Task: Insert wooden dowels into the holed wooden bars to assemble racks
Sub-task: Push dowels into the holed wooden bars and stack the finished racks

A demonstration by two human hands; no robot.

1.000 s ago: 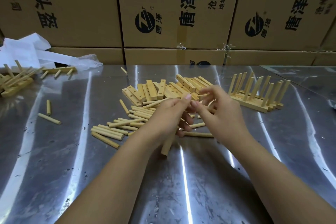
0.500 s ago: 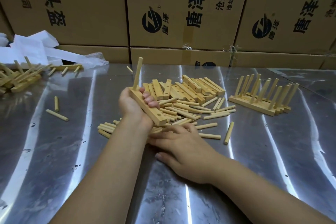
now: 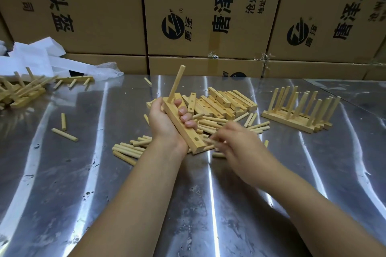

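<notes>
My left hand (image 3: 165, 123) grips a holed wooden bar (image 3: 183, 129), tilted, with one dowel (image 3: 176, 83) standing in its far hole and an empty hole near its front end. My right hand (image 3: 236, 144) is blurred just right of the bar's front end, fingers pinched over the loose dowels (image 3: 213, 123); a dowel tip seems to show at its fingertips. A pile of holed bars (image 3: 223, 102) lies behind both hands.
Finished racks (image 3: 298, 110) stand at the right on the metal table (image 3: 62, 173). More racks and dowels (image 3: 23, 89) lie at the far left beside white plastic bags (image 3: 41, 58). Stray dowels (image 3: 64, 134) lie at the left. Cardboard boxes (image 3: 204, 10) wall off the back.
My left hand raised the bar with one dowel standing in it. My right hand dropped to the loose dowels, then lifted toward the bar's front end.
</notes>
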